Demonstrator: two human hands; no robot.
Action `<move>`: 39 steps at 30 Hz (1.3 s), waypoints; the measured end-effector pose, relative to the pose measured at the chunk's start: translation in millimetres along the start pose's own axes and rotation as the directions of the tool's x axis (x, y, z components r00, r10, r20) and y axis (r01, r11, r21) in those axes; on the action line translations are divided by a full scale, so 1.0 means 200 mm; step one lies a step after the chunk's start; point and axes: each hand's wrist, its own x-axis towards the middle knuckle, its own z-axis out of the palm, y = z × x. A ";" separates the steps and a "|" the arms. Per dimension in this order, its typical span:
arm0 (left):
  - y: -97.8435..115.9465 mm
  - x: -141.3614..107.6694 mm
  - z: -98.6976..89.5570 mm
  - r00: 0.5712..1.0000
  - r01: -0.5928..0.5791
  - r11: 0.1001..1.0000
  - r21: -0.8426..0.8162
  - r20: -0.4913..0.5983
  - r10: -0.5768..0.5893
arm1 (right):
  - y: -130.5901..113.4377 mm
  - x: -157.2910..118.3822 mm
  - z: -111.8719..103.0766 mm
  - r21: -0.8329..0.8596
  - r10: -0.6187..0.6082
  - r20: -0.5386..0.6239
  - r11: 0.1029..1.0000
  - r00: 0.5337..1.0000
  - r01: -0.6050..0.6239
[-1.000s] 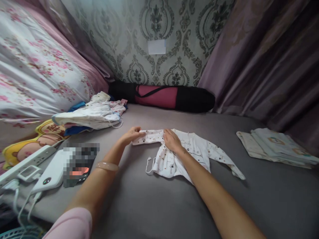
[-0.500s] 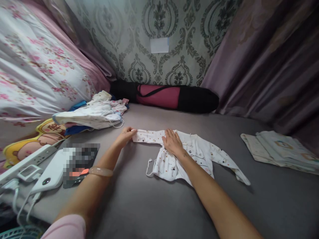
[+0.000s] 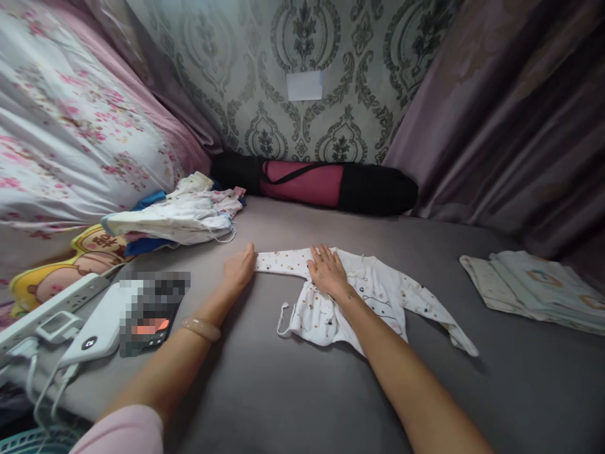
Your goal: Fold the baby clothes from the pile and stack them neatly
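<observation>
On the smooth grey fabric sheet [image 3: 283, 391], the small white dotted cloth top [image 3: 382, 287] lies spread out, likely light, soft and limp (cuff and shoulder seem the best holds). At its far edge, the right hand [image 3: 327, 271] presses flat, unclenched, on the shoulder, while the left hand [image 3: 240, 268] grasps the cuff at left, the top extending rightward from there. Beyond lies a black-and-crimson cylindrical fabric bag [image 3: 321, 187].

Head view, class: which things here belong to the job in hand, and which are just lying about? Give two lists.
Belong to the job:
white patterned top
left hand, at its cuff
right hand, flat on it

Lying about, untouched:
crumpled clothes and folded cloths, possibly related
long bag
power strip
power bank
yellow cartoon item
</observation>
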 end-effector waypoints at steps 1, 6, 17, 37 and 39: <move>0.01 0.00 0.00 1.000 0.012 1.000 0.000 0.012 -0.012 | 0.00 0.00 0.00 -0.002 0.000 0.003 1.000 1.000 0.000; 0.05 0.00 -0.07 0.997 0.038 0.997 0.069 -0.064 -0.034 | 0.00 0.00 0.01 -0.001 0.004 0.014 1.000 1.000 -0.004; 0.59 -0.06 0.08 0.848 -0.528 0.820 -0.223 -0.198 0.492 | 0.01 0.00 0.00 -0.055 -0.022 0.030 0.998 0.999 0.024; 0.13 -0.09 0.13 0.985 -0.150 0.988 -0.036 -0.086 0.147 | 0.00 0.01 0.01 0.003 -0.002 -0.001 1.000 1.000 0.002; 0.12 -0.08 0.14 0.982 -0.166 0.986 -0.022 -0.098 0.163 | 0.00 0.01 0.00 0.039 -0.001 0.021 0.999 1.000 0.000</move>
